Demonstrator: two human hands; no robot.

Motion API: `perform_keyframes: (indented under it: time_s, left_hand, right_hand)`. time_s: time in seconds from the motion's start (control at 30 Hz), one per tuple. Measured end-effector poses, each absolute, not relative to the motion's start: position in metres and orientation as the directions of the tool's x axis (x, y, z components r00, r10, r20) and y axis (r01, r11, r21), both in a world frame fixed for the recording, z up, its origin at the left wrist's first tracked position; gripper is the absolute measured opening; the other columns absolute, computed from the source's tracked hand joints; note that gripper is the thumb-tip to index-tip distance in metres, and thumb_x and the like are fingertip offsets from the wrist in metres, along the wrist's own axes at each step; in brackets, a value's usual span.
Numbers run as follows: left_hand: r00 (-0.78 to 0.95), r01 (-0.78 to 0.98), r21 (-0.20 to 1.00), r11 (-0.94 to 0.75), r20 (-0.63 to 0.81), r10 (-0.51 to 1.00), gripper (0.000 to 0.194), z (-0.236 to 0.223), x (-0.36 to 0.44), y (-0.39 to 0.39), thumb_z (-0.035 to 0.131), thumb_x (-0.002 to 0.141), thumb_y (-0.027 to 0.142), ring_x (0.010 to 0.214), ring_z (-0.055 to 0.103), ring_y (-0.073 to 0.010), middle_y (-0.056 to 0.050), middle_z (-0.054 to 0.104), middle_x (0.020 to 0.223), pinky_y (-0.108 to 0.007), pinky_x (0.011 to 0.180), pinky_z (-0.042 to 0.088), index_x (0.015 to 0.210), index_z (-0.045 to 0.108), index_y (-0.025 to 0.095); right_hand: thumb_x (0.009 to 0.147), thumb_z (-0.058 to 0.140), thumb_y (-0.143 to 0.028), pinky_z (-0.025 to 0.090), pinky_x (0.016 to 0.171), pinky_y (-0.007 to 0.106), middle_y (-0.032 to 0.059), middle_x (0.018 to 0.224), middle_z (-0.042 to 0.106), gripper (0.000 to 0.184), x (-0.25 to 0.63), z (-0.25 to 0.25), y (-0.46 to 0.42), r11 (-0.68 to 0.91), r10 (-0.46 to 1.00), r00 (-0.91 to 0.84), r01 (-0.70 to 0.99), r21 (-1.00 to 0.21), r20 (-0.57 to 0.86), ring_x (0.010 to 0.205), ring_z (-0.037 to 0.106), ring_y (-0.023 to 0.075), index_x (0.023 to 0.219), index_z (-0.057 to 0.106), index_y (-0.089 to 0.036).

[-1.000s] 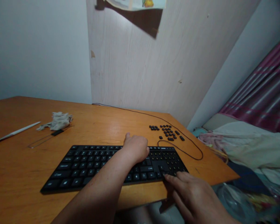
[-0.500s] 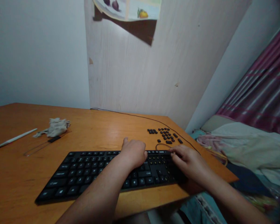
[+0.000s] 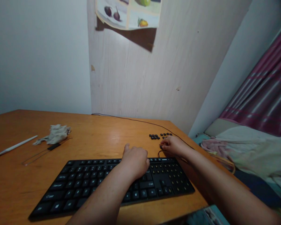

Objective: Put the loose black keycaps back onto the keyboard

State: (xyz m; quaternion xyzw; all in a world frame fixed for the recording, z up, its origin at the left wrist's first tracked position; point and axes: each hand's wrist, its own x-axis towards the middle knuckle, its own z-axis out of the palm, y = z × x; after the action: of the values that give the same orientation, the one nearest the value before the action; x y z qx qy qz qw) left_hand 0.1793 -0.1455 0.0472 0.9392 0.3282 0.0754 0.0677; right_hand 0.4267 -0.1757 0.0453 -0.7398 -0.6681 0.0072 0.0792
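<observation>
A black keyboard point(image 3: 70, 184) lies along the front of the desk, with bare switch posts in the number pad point(image 3: 178, 178) and navigation block. Over its back edge rests my left hand point(image 3: 135, 159), fingers curled down on the keyboard and partly hidden. My right hand point(image 3: 172, 145) is beyond the keyboard's back right corner, thumb and fingers closed at a small black keycap point(image 3: 161, 147). Several loose keycaps point(image 3: 154, 137) sit in small groups just behind that hand, which hides some of them.
On the left of the wooden desk point(image 3: 107, 131) are a crumpled pale cloth point(image 3: 58, 133), a wire keycap puller point(image 3: 53, 146) with a dark handle, and a white pen-like stick point(image 3: 16, 146). A thin cable point(image 3: 131, 119) crosses the back. Bedding point(image 3: 253, 143) lies at the right.
My right hand has left the keyboard's number pad and reached back to the loose keycaps, closing at one. My left hand stays put on the keyboard. The view has tilted slightly up.
</observation>
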Motion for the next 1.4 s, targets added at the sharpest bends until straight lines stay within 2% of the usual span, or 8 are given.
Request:
perform_keyframes:
  time_s: [0.3,0.53,0.6,0.67,0.73,0.83,1.0,1.4]
  left_hand:
    - [0.769,0.618,0.17,-0.768,0.072,0.635,0.029,0.049,0.18,-0.147,0.048,0.089,0.033,0.099,0.067,-0.0309,-0.014,0.074,0.101,-0.063,0.108,0.031,0.09,0.073,0.018]
    - [0.775,0.608,0.167,-0.776,0.087,0.626,0.031,0.049,0.18,-0.146,0.047,0.09,0.034,0.1,0.067,-0.0328,-0.015,0.075,0.098,-0.066,0.106,0.03,0.089,0.072,0.017]
    - [0.777,0.607,0.172,-0.776,0.081,0.625,0.031,0.049,0.18,-0.146,0.047,0.089,0.034,0.1,0.067,-0.0331,-0.015,0.075,0.098,-0.067,0.106,0.03,0.089,0.072,0.017]
    - [0.776,0.609,0.172,-0.774,0.074,0.627,0.031,0.05,0.181,-0.146,0.047,0.089,0.034,0.1,0.067,-0.0329,-0.015,0.075,0.098,-0.067,0.106,0.029,0.089,0.073,0.018]
    - [0.775,0.61,0.17,-0.774,0.077,0.628,0.031,0.05,0.181,-0.146,0.047,0.089,0.034,0.099,0.067,-0.0329,-0.015,0.075,0.099,-0.066,0.106,0.031,0.089,0.073,0.017]
    - [0.775,0.608,0.169,-0.776,0.082,0.626,0.031,0.05,0.181,-0.146,0.047,0.089,0.034,0.099,0.067,-0.0325,-0.015,0.075,0.1,-0.066,0.106,0.031,0.09,0.073,0.017]
    - [0.774,0.609,0.185,-0.771,0.072,0.629,0.028,0.049,0.18,-0.146,0.048,0.089,0.033,0.1,0.067,-0.0306,-0.013,0.075,0.1,-0.064,0.107,0.03,0.089,0.072,0.018]
    - [0.773,0.612,0.198,-0.766,0.055,0.632,0.028,0.05,0.18,-0.145,0.048,0.089,0.033,0.101,0.066,-0.0314,-0.013,0.075,0.102,-0.066,0.108,0.027,0.089,0.072,0.019]
  right_hand:
    - [0.079,0.062,-0.015,0.044,0.074,0.024,0.0065,0.093,0.077,0.021,0.434,0.03,-0.161,-0.078,0.994,0.087,0.987,-0.139,0.06,0.085,0.067,0.0184,0.091,0.079,-0.017]
    - [0.082,0.065,-0.023,0.043,0.069,0.026,0.0056,0.085,0.074,0.014,0.433,0.041,-0.172,-0.082,0.991,0.1,0.981,-0.179,0.093,0.078,0.064,0.0183,0.086,0.076,-0.017]
    - [0.085,0.064,-0.025,0.043,0.074,0.027,0.0062,0.09,0.072,0.014,0.427,0.049,-0.187,-0.04,0.987,0.07,0.978,-0.206,0.145,0.085,0.063,0.0189,0.089,0.075,-0.017]
    - [0.088,0.063,-0.028,0.044,0.076,0.028,0.0057,0.09,0.069,0.015,0.416,0.055,-0.211,0.098,0.974,-0.027,0.947,-0.306,0.227,0.086,0.061,0.0188,0.091,0.073,-0.017]
    - [0.091,0.061,-0.031,0.044,0.077,0.029,0.0041,0.09,0.067,0.016,0.401,0.059,-0.239,0.187,0.97,-0.108,0.905,-0.383,0.219,0.086,0.06,0.0182,0.095,0.072,-0.02]
    - [0.094,0.06,-0.033,0.044,0.077,0.029,0.0035,0.09,0.064,0.016,0.379,0.057,-0.279,0.246,0.966,-0.183,0.873,-0.422,0.185,0.086,0.059,0.0173,0.098,0.07,-0.021]
    - [0.094,0.061,-0.028,0.044,0.076,0.03,0.0035,0.092,0.062,0.011,0.361,0.048,-0.312,0.221,0.975,-0.187,0.877,-0.425,0.121,0.088,0.058,0.0173,0.099,0.068,-0.022]
    - [0.092,0.06,-0.021,0.044,0.076,0.03,0.003,0.093,0.061,0.009,0.352,0.045,-0.319,0.166,0.986,-0.146,0.892,-0.42,0.079,0.088,0.058,0.0172,0.098,0.068,-0.021]
